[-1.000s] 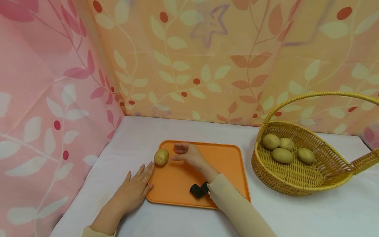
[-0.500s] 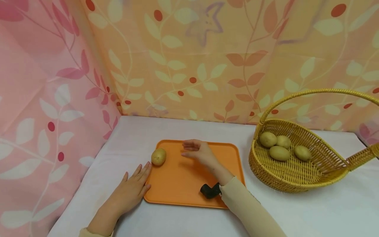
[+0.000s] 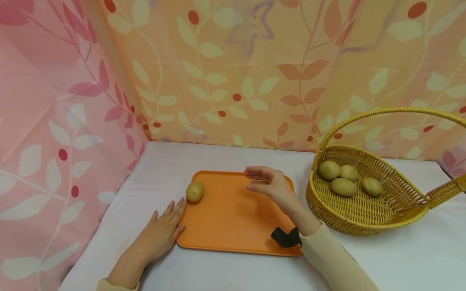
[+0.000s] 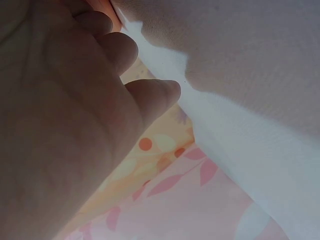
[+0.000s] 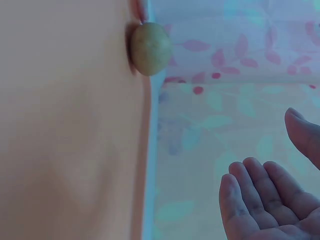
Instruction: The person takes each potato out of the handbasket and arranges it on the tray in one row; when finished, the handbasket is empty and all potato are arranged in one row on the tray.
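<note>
One potato [image 3: 195,191] lies at the left side of an orange tray [image 3: 233,218], and it also shows in the right wrist view as a round potato [image 5: 150,49] near the tray's edge. My left hand [image 3: 160,232] rests with extended fingers at the tray's left rim, fingertips close below the potato. In the left wrist view the left hand [image 4: 85,100] appears dark against the white cloth. Above the tray's right part my right hand [image 3: 271,186] hovers, fingers loosely bent and holding nothing. The right wrist view shows the right hand's [image 5: 270,200] bare palm and fingers.
To the right of the tray stands a yellow wicker basket [image 3: 364,214] with a tall handle and several potatoes [image 3: 344,187] inside. A black device [image 3: 285,237] sits at the right wrist. White cloth [image 3: 171,161] covers the table; floral fabric hangs behind and at left.
My right hand has moved away from the potato, rightward across the tray, with nothing in it. The left hand has kept its place at the rim. The camera view shifted slightly.
</note>
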`<state>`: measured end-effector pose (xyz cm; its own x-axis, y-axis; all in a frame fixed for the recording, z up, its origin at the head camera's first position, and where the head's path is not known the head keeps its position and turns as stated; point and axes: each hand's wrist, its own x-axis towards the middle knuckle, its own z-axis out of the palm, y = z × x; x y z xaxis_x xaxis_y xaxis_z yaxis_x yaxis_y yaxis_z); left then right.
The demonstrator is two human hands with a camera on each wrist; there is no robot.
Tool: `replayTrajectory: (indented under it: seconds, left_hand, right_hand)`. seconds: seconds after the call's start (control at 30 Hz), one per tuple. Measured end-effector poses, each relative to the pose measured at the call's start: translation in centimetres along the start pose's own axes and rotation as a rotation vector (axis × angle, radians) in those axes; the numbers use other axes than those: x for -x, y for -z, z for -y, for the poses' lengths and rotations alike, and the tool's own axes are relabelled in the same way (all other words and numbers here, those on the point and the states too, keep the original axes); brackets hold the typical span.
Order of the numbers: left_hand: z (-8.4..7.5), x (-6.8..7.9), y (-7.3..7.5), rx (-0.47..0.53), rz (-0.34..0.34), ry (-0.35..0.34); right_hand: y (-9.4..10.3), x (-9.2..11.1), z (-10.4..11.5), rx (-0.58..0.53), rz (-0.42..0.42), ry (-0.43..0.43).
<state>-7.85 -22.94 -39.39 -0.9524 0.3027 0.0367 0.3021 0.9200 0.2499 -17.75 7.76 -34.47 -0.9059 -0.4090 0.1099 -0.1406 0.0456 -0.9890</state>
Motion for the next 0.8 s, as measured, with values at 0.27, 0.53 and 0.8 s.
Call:
replayTrajectory:
  seconds: [0.27, 0.53, 0.8]
  left_hand:
    - [0.1, -0.2, -0.2, 0.009, -0.003, 0.001]
    - [0.0, -0.3, -0.2, 0.016, 0.006, 0.005]
    - [0.1, -0.1, 0.0, 0.022, 0.012, 0.012]
  right_hand:
    - [3.8, 2.4, 1.7, 0.080, -0.014, 0.024]
    - [7.8, 5.1, 2.8, 0.099, -0.053, 0.087]
    - [11.3, 7.3, 4.2, 0.142, -0.106, 0.124]
